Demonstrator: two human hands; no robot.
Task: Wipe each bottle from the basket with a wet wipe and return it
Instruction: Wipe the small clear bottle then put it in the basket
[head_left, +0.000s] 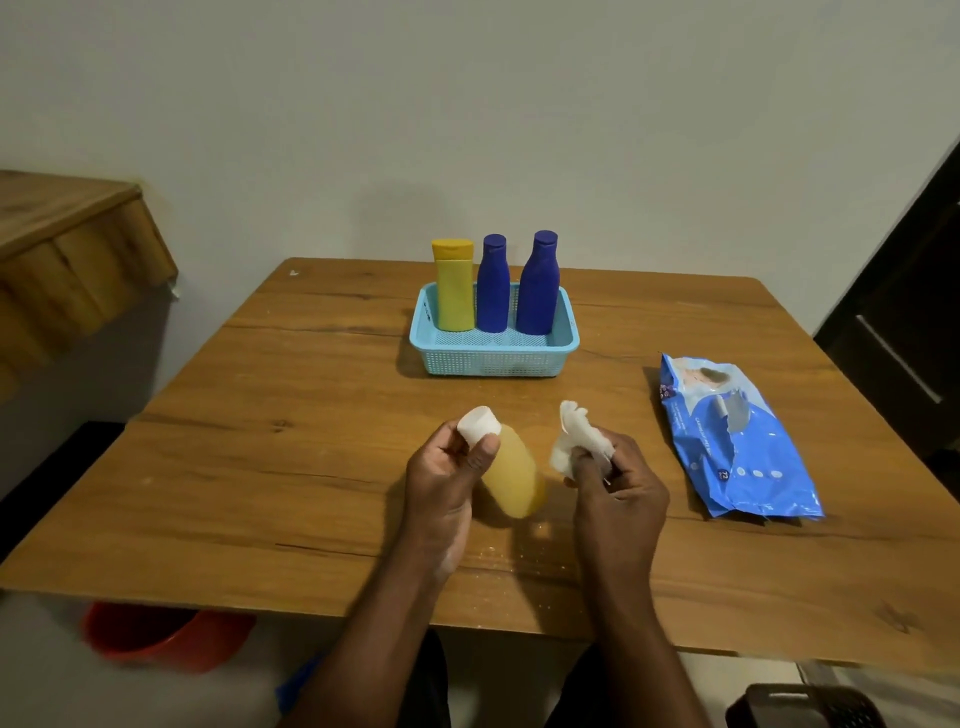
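Bottle work is under way on one item: a pale amber bottle (511, 478) with a white cap (479, 424) is out of the basket and held tilted above the bench (260, 467), its cap end up and away from the person. The left hand (447, 480) is clenched around its upper part, thumb pressed just below the cap. The right hand (618, 480) grasps a crumpled white wet wipe (576, 439) just beside the bottle; wipe and bottle look slightly apart, so I judge a stroke is between passes or about to begin.

Behind them, the light blue basket (493, 353) holds three upright bottles: a yellow bottle (454, 291) on the left and two dark blue bottles (493, 286) (537, 286) next to it. Whether any of those have been wiped cannot be told. A free space at the basket's front looks ready for the amber one's return.

To the right lies the blue wipe packet (737, 441), well apart from the basket. At least this bottle's wiping and return remain.
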